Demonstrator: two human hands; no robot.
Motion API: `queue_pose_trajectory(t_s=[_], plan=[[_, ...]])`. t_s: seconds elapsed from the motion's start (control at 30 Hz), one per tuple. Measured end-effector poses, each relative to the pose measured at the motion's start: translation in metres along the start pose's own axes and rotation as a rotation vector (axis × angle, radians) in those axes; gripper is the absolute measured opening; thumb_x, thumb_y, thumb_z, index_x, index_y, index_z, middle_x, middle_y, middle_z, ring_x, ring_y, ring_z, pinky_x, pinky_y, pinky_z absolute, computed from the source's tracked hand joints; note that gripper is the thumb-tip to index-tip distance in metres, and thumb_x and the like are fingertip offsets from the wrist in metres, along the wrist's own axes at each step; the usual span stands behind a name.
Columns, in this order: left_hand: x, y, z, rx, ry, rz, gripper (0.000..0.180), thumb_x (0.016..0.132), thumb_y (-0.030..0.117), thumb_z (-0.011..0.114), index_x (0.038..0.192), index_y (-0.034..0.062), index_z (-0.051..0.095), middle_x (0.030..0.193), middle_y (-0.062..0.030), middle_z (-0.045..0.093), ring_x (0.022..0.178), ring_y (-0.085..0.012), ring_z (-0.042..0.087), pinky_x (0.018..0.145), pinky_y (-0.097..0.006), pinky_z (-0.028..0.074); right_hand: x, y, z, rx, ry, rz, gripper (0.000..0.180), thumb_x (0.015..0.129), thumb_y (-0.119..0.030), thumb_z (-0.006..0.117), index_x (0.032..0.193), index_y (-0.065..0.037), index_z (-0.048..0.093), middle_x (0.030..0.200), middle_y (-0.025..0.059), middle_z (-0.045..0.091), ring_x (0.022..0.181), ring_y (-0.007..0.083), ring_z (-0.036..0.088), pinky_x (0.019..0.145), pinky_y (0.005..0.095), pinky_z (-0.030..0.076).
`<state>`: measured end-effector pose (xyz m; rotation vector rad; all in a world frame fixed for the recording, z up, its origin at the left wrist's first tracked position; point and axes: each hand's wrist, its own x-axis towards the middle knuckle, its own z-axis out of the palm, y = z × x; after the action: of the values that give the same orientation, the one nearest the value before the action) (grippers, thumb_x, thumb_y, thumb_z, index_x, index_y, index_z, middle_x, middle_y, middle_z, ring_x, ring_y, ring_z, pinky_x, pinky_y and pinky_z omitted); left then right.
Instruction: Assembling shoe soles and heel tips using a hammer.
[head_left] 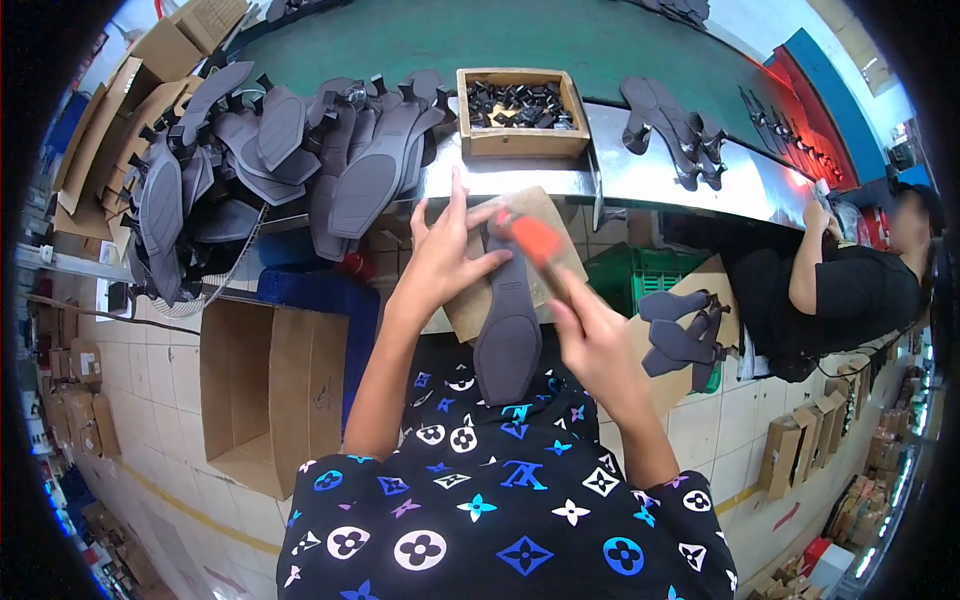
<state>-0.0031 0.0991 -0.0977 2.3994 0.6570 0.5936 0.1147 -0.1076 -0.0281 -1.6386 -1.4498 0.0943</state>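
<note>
A grey shoe sole (508, 345) lies lengthwise in front of me, its wide toe end toward my body and its narrow heel end on a tan board (538, 203). My left hand (445, 255) has its fingers spread beside the heel end, the thumb reaching over the sole. My right hand (603, 350) is closed around the handle of a hammer with an orange-red head (534, 240). The hammer head is smeared by motion and hangs over the heel end, close to my left fingers. Whatever lies under it there is hidden.
A wooden box (524, 147) of small black heel parts stands on the metal bench edge. Heeled soles (375, 165) are piled at the left; others lie at the right. A cardboard box (270, 390) stands lower left. A co-worker (850, 270) sits at the right.
</note>
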Motion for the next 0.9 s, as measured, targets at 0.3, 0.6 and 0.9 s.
queue_pose_trajectory(t_s=[0.3, 0.6, 0.9], plan=[[-0.008, 0.006, -0.003, 0.111, -0.052, -0.004, 0.06, 0.084, 0.043, 0.072, 0.136, 0.0156, 0.058, 0.14, -0.0025, 0.06, 0.139, -0.0271, 0.045, 0.116, -0.064, 0.01, -0.003, -0.004, -0.007, -0.1, 0.048, 0.013, 0.034, 0.097, -0.013, 0.06, 0.125, 0.007, 0.059, 0.086, 0.0143, 0.066, 0.071, 0.016, 0.064, 0.064, 0.0303, 0.05], [-0.037, 0.033, -0.032, -0.396, 0.058, 0.05, 0.018, 0.088, 0.016, 0.068, 0.096, 0.0003, 0.071, 0.086, -0.0118, 0.065, 0.075, -0.0245, 0.065, 0.068, -0.032, 0.048, 0.023, 0.0, -0.019, -0.025, 0.044, 0.01, 0.041, 0.093, -0.002, 0.063, 0.133, 0.004, 0.055, 0.099, 0.019, 0.067, 0.076, 0.0307, 0.067, 0.067, 0.0336, 0.053], [-0.085, 0.122, -0.079, -1.012, -0.3, -0.291, 0.023, 0.095, 0.016, 0.067, 0.086, -0.0052, 0.067, 0.072, -0.003, 0.055, 0.069, -0.0088, 0.052, 0.062, -0.027, 0.041, 0.043, 0.017, -0.008, -0.157, -0.372, -0.257, 0.033, 0.092, -0.017, 0.066, 0.122, -0.004, 0.066, 0.113, 0.0131, 0.067, 0.099, 0.0321, 0.063, 0.09, 0.0388, 0.047]])
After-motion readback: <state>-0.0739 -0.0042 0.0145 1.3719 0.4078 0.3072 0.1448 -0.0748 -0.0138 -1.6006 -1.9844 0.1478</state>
